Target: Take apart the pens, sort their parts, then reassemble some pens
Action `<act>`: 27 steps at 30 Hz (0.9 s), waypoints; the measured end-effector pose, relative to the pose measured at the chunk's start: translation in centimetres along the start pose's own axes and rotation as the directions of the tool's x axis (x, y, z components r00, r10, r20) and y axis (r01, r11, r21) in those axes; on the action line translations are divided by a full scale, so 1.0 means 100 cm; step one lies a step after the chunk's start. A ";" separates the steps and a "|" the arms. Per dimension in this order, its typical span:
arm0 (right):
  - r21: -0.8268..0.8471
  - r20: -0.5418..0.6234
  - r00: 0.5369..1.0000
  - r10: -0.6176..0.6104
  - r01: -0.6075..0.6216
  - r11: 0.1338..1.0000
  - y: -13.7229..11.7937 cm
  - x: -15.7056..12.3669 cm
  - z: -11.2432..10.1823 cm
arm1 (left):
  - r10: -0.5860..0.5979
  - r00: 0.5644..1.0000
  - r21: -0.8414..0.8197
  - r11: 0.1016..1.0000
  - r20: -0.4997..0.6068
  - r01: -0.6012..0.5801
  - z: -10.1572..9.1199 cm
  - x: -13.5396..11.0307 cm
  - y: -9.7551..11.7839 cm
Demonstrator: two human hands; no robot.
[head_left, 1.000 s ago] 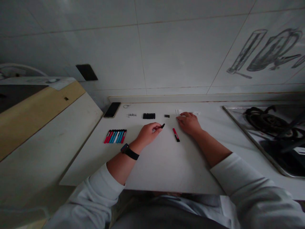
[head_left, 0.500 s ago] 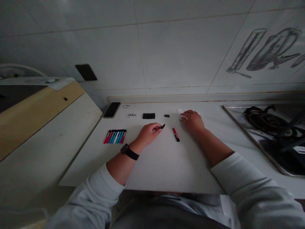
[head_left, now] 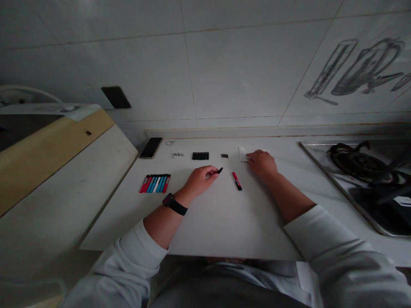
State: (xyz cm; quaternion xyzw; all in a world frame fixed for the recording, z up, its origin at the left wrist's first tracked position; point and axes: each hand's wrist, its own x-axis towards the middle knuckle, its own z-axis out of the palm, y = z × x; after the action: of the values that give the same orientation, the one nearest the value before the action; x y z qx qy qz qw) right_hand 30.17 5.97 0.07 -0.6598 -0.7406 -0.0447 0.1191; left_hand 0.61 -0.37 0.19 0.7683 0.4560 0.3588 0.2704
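Note:
My left hand [head_left: 203,179], with a black watch on its wrist, pinches a small black tube-like piece [head_left: 220,170] above the countertop. To the right, the fingers of my right hand [head_left: 263,164] are closed at the edge of a group of thin white sticks [head_left: 242,154]; one stick seems to be between the fingertips. A red marker with a black end [head_left: 236,181] lies between my hands. Behind them are a row of black cylindrical pieces [head_left: 201,156] and a small dark cluster [head_left: 224,156] of parts too small to make out.
At left lies a row of red, blue and white markers [head_left: 155,183]. Small metallic pieces [head_left: 177,155], a ring-shaped item [head_left: 169,143] and a phone [head_left: 150,148] lie along the back. A gas stove [head_left: 362,184] borders the right; a tiled wall [head_left: 237,77] rises behind.
My right hand has shifted slightly right, uncovering more of the white sticks. My left hand stays in place with the black piece.

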 end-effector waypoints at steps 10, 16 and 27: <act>-0.072 0.043 0.999 0.023 -0.020 0.997 0.002 -0.004 -0.013 | 0.010 1.000 0.014 1.000 0.003 -0.010 0.001 0.000 -0.003; -0.138 0.149 0.988 -0.042 0.063 0.988 0.002 -0.014 -0.030 | 0.007 1.000 0.023 1.000 0.002 -0.007 0.001 -0.001 -0.002; -0.098 0.342 0.892 -0.295 0.346 0.933 -0.013 -0.022 -0.041 | -0.005 1.000 0.039 0.999 -0.001 0.005 -0.002 0.001 0.001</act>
State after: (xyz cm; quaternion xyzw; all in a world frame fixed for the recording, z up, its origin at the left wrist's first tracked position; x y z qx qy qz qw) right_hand 29.57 2.78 3.60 -0.5338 -0.8431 -0.0136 -0.0645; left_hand 0.56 -0.36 0.43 0.7721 0.4651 0.3492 0.2561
